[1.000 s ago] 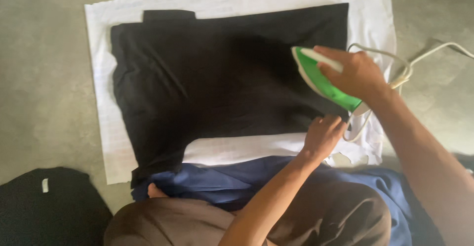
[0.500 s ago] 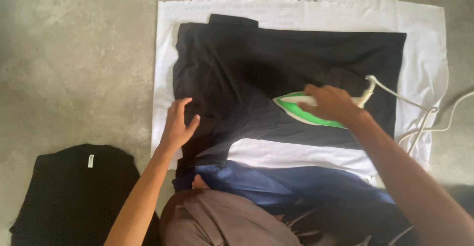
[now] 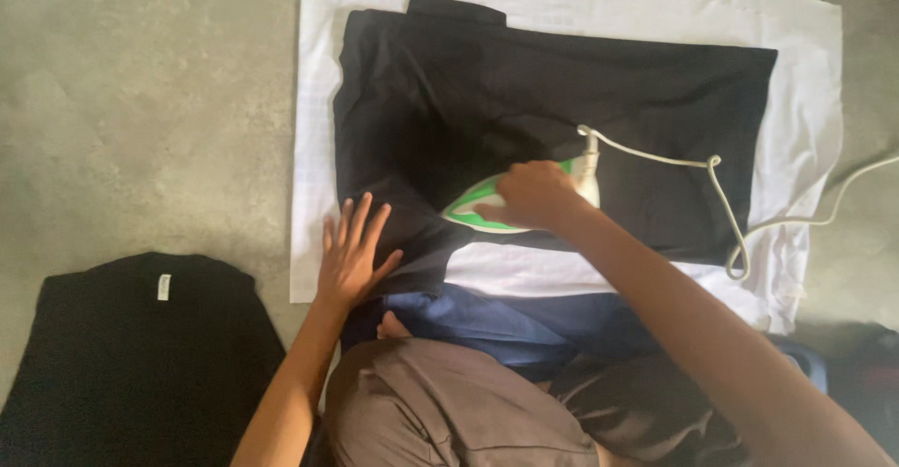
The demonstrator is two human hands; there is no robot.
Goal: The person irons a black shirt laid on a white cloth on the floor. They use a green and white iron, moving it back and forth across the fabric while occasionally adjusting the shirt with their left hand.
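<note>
A black garment (image 3: 524, 102) lies spread on a white cloth (image 3: 655, 8) on the concrete floor. My right hand (image 3: 529, 193) grips the handle of a green and white iron (image 3: 478, 209), which rests on the garment's lower middle. The iron's white cord (image 3: 721, 186) trails off to the right. My left hand (image 3: 354, 253) lies flat with fingers spread on the garment's lower left corner, at the white cloth's edge.
A second black garment (image 3: 131, 355) with a small white label lies folded on the floor at lower left. My knees, in brown trousers (image 3: 440, 411), and a blue cloth (image 3: 506, 317) lie at the near edge. Bare concrete floor (image 3: 140, 102) surrounds the cloth.
The iron has slid left along the black garment, from its right edge toward the lower middle. My left hand moved from the right side to the garment's lower left corner and stays there.
</note>
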